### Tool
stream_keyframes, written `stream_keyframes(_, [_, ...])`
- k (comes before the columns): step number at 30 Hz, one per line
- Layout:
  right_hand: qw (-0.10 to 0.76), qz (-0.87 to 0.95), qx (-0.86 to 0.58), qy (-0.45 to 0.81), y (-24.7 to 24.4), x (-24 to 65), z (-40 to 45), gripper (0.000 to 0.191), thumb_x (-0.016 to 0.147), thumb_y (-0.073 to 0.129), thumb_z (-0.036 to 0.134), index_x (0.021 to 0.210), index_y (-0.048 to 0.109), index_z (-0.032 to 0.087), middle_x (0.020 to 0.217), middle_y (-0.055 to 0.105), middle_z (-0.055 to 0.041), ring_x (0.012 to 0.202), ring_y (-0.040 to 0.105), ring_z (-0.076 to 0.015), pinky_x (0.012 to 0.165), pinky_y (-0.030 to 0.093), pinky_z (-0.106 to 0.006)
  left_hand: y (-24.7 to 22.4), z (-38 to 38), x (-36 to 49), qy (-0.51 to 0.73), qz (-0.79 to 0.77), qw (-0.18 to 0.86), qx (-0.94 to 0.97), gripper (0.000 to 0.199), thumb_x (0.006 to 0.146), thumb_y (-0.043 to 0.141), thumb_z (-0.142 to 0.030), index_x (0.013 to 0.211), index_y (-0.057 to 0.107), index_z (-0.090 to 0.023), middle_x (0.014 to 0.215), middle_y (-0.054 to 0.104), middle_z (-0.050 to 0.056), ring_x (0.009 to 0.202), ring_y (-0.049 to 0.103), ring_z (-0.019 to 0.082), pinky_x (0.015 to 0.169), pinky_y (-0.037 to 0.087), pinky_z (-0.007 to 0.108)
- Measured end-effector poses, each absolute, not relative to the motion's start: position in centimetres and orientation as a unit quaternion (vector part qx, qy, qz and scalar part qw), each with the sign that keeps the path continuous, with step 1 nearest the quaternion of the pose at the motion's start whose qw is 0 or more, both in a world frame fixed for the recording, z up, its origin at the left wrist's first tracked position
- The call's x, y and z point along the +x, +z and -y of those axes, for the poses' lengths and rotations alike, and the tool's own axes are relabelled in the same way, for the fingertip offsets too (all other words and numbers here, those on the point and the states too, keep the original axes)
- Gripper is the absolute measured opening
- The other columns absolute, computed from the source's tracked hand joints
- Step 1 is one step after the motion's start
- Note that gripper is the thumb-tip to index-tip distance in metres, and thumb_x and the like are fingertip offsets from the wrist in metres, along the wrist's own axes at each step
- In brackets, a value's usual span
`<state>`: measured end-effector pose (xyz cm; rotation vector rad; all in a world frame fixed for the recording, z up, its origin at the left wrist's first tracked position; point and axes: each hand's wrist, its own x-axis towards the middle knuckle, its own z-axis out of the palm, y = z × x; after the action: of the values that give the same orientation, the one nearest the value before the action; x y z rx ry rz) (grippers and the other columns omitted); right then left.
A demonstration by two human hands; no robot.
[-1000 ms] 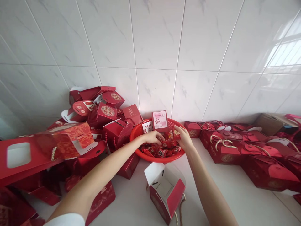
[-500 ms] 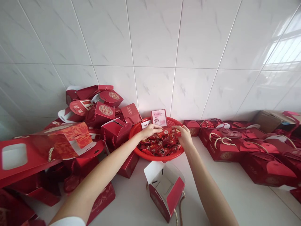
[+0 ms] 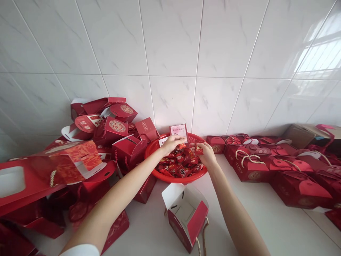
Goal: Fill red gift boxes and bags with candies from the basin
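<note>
Both hands are over a red plastic basket (image 3: 157, 175) heaped with red-wrapped candies (image 3: 183, 165). My left hand (image 3: 172, 144) is closed in a pinch, with a small orange-red wrapped candy (image 3: 182, 146) at its fingertips. On the basket's right side, my right hand (image 3: 207, 153) grips a small red packet (image 3: 199, 148) with gold marking. A pink card (image 3: 178, 130) stands upright at the back of the basket. In front, an open red gift box (image 3: 181, 227) with a pale inside and rope handles sits on the white surface; no candy shows in it.
Red gift boxes (image 3: 117, 126) are piled loosely on the left, some open. Closed boxes with rope bows (image 3: 252, 167) stand in rows on the right, a brown carton (image 3: 298, 135) behind them. A tiled wall (image 3: 173, 99) rises directly behind the basket.
My hands have drawn slightly apart above the basket. The red packet that was between them is now in my right hand, and an orange-red candy shows at my left fingertips.
</note>
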<state>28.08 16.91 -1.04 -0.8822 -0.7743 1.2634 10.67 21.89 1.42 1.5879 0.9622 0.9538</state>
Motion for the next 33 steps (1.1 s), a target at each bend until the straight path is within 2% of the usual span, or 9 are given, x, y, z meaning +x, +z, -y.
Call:
stream_keyframes(3, [0.638, 0.341, -0.389, 0.57, -1.2, 28.2, -17.1, 0.004, 0.069, 0.066, 0.024, 0.072, 0.064, 0.022, 0.078, 0.073, -0.0033, 0.069, 0.067, -0.0193, 0.069, 0.059, -0.033, 1.6, -22.0, 12.5, 0.403, -0.37, 0.477, 0.688, 0.046, 0.067, 0.079, -0.057, 0.085, 0.075, -0.015, 0.072, 0.069, 0.002, 0.067, 0.059, 0.014, 0.062, 0.046, 0.025])
stream_keyframes(6, [0.623, 0.341, -0.379, 0.593, -1.2, 28.1, -17.1, 0.011, 0.071, 0.068, 0.024, 0.081, 0.066, 0.022, 0.082, 0.073, -0.004, 0.076, 0.071, -0.0228, 0.073, 0.061, -0.039, 1.2, -22.1, 14.0, 0.424, -0.343, 0.428, 0.721, 0.045, 0.076, 0.071, -0.059, 0.086, 0.076, -0.015, 0.081, 0.074, 0.005, 0.086, 0.066, 0.021, 0.078, 0.052, 0.03])
stream_keyframes(12, [0.601, 0.355, -0.343, 0.628, -1.0, 28.0, -17.0, 0.02, 0.068, 0.077, 0.026, 0.084, 0.066, 0.02, 0.084, 0.073, -0.0031, 0.08, 0.072, -0.0234, 0.076, 0.064, -0.044, 0.1, -22.1, 14.7, 0.42, -0.356, 0.346, 0.76, 0.028, 0.087, 0.064, -0.036, 0.103, 0.074, -0.014, 0.104, 0.076, 0.011, 0.098, 0.069, 0.024, 0.091, 0.054, 0.037])
stream_keyframes(18, [0.615, 0.362, -0.321, 0.623, -1.0, 27.9, -16.7, 0.024, 0.058, 0.077, 0.012, 0.076, 0.063, 0.02, 0.068, 0.068, 0.0001, 0.074, 0.073, -0.0225, 0.077, 0.064, -0.041, 0.8, -22.0, 13.5, 0.333, -0.455, 0.276, 0.779, 0.038, 0.096, 0.041, -0.017, 0.127, 0.064, -0.015, 0.124, 0.071, 0.009, 0.114, 0.065, 0.018, 0.1, 0.049, 0.028])
stream_keyframes(21, [0.642, 0.339, -0.333, 0.602, -1.0, 27.8, -16.6, 0.021, 0.058, 0.072, 0.01, 0.071, 0.06, 0.02, 0.07, 0.07, -0.0014, 0.076, 0.073, -0.0229, 0.076, 0.065, -0.04, 0.8, -22.1, 12.4, 0.24, -0.515, 0.258, 0.781, 0.034, 0.086, 0.047, -0.008, 0.106, 0.073, -0.016, 0.108, 0.075, 0.008, 0.103, 0.068, 0.021, 0.092, 0.051, 0.03])
stream_keyframes(23, [0.649, 0.328, -0.343, 0.595, -1.0, 27.8, -16.6, 0.019, 0.058, 0.07, 0.011, 0.068, 0.057, 0.021, 0.071, 0.07, -0.0026, 0.079, 0.074, -0.0243, 0.075, 0.065, -0.04, 0.4, -22.3, 11.8, 0.176, -0.528, 0.273, 0.785, 0.029, 0.068, 0.06, -0.001, 0.084, 0.077, -0.018, 0.088, 0.077, 0.005, 0.088, 0.069, 0.024, 0.082, 0.052, 0.031])
stream_keyframes(27, [0.64, 0.336, -0.351, 0.595, -0.8, 27.9, -16.5, 0.018, 0.057, 0.066, 0.01, 0.068, 0.056, 0.02, 0.073, 0.07, -0.0032, 0.082, 0.074, -0.0252, 0.074, 0.065, -0.04, -0.5, -22.5, 11.2, 0.072, -0.536, 0.299, 0.786, 0.03, 0.041, 0.065, 0.007, 0.053, 0.069, -0.021, 0.054, 0.064, -0.001, 0.065, 0.063, 0.023, 0.065, 0.047, 0.029])
stream_keyframes(30, [0.641, 0.336, -0.351, 0.594, -0.8, 27.9, -16.4, 0.018, 0.057, 0.068, 0.011, 0.069, 0.058, 0.02, 0.07, 0.07, -0.0027, 0.08, 0.075, -0.0249, 0.071, 0.065, -0.038, -0.5, -22.7, 10.9, 0.061, -0.542, 0.311, 0.779, 0.024, 0.039, 0.074, -0.001, 0.041, 0.059, -0.02, 0.041, 0.051, -0.003, 0.056, 0.057, 0.021, 0.059, 0.043, 0.029])
stream_keyframes(33, [0.644, 0.341, -0.348, 0.589, -0.9, 27.9, -16.4, 0.022, 0.059, 0.074, 0.013, 0.074, 0.06, 0.02, 0.069, 0.07, -0.0028, 0.077, 0.075, -0.0242, 0.07, 0.064, -0.036, 0.0, -22.9, 10.7, 0.123, -0.536, 0.331, 0.767, 0.022, 0.053, 0.08, -0.022, 0.044, 0.059, -0.019, 0.041, 0.048, -0.003, 0.053, 0.053, 0.019, 0.056, 0.041, 0.029])
